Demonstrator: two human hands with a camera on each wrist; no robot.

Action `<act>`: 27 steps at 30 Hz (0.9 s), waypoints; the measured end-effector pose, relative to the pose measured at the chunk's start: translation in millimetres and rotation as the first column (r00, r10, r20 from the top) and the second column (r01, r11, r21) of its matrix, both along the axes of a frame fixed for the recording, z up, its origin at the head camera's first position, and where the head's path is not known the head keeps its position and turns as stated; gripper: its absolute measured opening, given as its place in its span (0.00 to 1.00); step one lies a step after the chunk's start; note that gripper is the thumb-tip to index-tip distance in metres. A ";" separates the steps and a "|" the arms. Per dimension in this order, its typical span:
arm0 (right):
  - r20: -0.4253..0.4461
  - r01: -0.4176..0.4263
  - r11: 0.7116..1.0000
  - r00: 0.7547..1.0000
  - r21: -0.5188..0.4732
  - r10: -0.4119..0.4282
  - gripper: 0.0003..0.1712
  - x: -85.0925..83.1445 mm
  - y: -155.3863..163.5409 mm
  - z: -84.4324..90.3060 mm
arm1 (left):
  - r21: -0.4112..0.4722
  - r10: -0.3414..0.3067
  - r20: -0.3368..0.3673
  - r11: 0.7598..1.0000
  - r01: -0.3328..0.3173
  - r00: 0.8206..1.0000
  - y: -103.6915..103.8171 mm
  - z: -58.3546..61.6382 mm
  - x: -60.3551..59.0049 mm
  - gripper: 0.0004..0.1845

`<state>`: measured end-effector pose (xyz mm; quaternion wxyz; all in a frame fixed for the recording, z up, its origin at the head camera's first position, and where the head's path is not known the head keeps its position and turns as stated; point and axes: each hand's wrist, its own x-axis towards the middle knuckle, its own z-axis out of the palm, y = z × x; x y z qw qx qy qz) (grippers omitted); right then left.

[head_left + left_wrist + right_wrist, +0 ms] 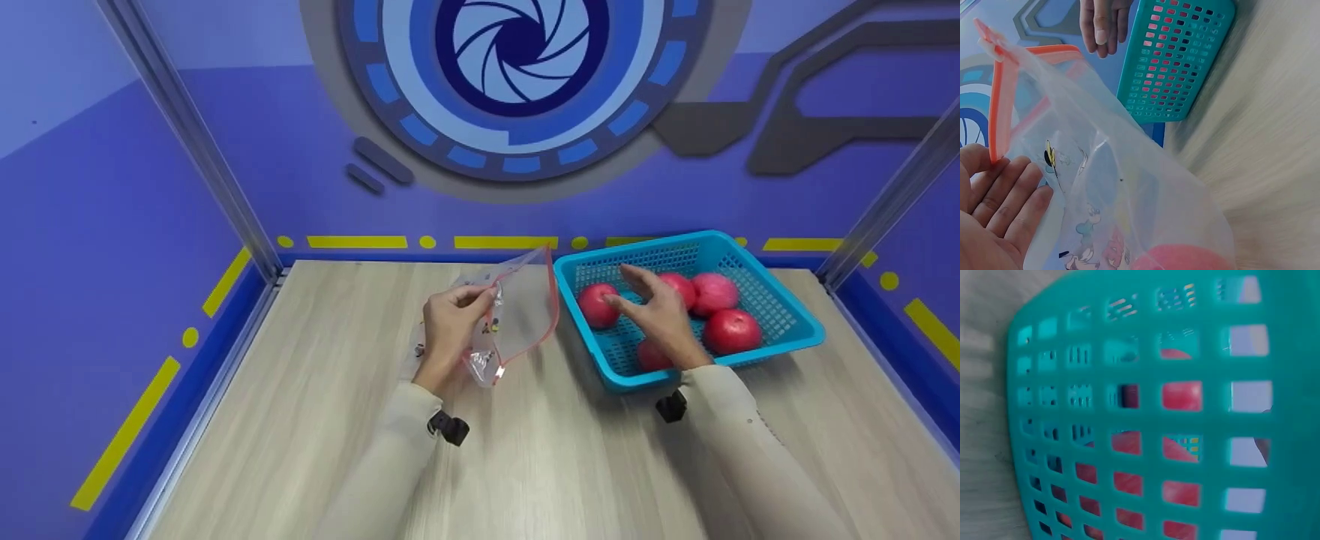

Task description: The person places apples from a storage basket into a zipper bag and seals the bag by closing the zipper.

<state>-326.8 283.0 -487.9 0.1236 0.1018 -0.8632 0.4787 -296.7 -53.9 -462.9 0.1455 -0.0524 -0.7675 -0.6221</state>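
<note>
My left hand [452, 322] pinches the orange-red zip edge of a clear plastic zip bag [529, 311] with cartoon prints. The bag's mouth gapes toward the basket, and a white slider hangs at its lower corner. Low in the left wrist view, a round pinkish-red shape [1182, 260] shows through the bag's film. My right hand [660, 315] hovers over the blue-green basket [806, 330], thumb and fingers spread apart. Its thumb tip overlaps the leftmost round red fruit [598, 306]. The right wrist view shows mostly the basket's perforated wall [1151, 371], with the hand largely hidden behind it.
Several more red fruits [732, 331] lie in the basket, one partly hidden under the right wrist. Everything rests on a pale wood-grain table [540, 465]. Blue printed panels [300, 150] stand behind and at both sides, joined by metal corner posts [195, 142].
</note>
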 end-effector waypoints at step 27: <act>0.272 -0.102 0.984 0.961 0.146 0.060 0.51 -23.8 -0.2 -13.7 | 0.004 0.011 -0.018 1.000 -0.011 1.000 1.3 -3.1 -0.7 0.08</act>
